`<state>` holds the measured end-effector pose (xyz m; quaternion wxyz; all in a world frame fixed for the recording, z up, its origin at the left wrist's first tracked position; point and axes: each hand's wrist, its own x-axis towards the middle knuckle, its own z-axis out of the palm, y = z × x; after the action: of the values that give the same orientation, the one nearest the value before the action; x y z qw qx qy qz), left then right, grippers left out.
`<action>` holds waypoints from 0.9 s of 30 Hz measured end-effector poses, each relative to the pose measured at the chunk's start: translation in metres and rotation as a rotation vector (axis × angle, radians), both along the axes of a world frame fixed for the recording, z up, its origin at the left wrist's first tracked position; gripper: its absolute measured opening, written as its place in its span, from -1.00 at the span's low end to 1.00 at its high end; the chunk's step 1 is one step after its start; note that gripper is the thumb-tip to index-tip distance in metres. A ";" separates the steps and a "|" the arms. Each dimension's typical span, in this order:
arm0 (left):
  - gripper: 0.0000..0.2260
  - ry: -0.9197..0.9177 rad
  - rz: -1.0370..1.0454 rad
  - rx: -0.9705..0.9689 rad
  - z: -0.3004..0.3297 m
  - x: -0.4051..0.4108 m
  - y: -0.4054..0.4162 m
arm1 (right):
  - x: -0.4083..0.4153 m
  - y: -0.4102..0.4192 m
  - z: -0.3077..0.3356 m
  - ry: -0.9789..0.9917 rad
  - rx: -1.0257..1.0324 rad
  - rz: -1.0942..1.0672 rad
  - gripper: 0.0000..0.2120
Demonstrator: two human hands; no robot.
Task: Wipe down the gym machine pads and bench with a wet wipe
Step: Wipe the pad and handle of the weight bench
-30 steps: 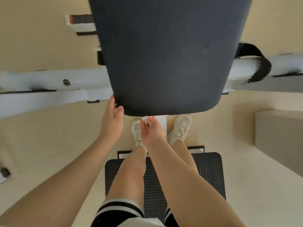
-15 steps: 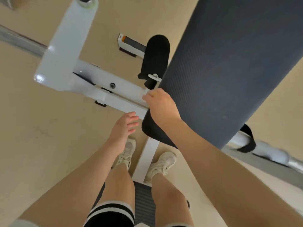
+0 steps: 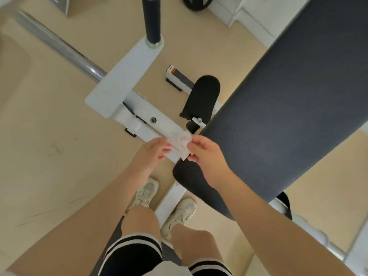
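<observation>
A: What's nearest the camera?

B: Black shorts (image 3: 131, 253) with white stripes, bare knees, and two pale sneakers (image 3: 146, 193) on the tan floor (image 3: 45, 156), one on each side of a white frame bar (image 3: 169, 202).

A: And the hands?

B: Both are raised just above the feet. The left hand (image 3: 153, 151) and the right hand (image 3: 207, 156) hold one crumpled white wipe (image 3: 180, 142) between them. Each grip is closed on it: the left fingertips pinch its left edge, the right thumb and fingers pinch its right side.

A: Where is the wipe against the machine?

B: In the air, just beside the lower left corner of the big dark pad (image 3: 278, 108), which slants up to the right. I cannot tell whether it touches the pad.

A: Farther out?

B: A white frame arm (image 3: 119, 84) lies behind the hands, with a small black roller pad (image 3: 201, 96) next to it. Beyond that stand a black handle (image 3: 151, 16) and a chrome bar (image 3: 57, 42) running to the left.
</observation>
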<state>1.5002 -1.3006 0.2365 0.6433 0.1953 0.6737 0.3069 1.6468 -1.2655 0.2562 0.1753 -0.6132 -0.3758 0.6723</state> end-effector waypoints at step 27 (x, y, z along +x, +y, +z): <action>-0.66 -0.264 0.415 0.183 0.171 0.019 0.028 | 0.038 0.068 0.160 0.017 0.241 0.243 -0.87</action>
<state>1.5194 -1.2722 0.4074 0.6284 0.0685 0.5791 0.5149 1.6850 -1.1973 0.4160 0.1682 -0.5319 -0.5237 0.6439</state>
